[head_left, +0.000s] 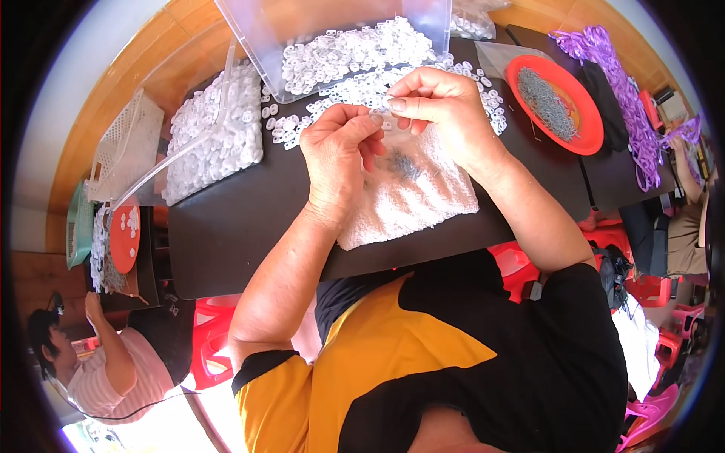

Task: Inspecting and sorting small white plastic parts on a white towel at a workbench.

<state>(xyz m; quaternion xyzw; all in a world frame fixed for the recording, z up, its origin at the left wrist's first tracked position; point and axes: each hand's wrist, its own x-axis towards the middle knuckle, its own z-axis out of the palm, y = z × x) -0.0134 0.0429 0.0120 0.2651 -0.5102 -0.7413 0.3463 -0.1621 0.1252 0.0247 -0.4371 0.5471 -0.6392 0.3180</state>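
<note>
My left hand [340,147] and my right hand [449,106] meet over a white towel [423,208], thumbs and forefingers pinched nearly tip to tip. What each pinch holds is too small to make out; a small white plastic piece [387,122] shows right by the fingertips, and I cannot tell if it is held. Below the hands, a little heap of thin grey metal pins [408,167] lies on the towel. Just beyond the fingers, many loose white plastic pieces [355,92] with holes are spread over the dark table [226,249].
A clear plastic bin [257,53] with white pieces stands behind. Leftward are a heaped container of white parts [215,132] and a white basket [128,143]. To the right lie a red plate [593,124] of grey pins and purple ribbons [604,60]. Another person [113,370] sits far left.
</note>
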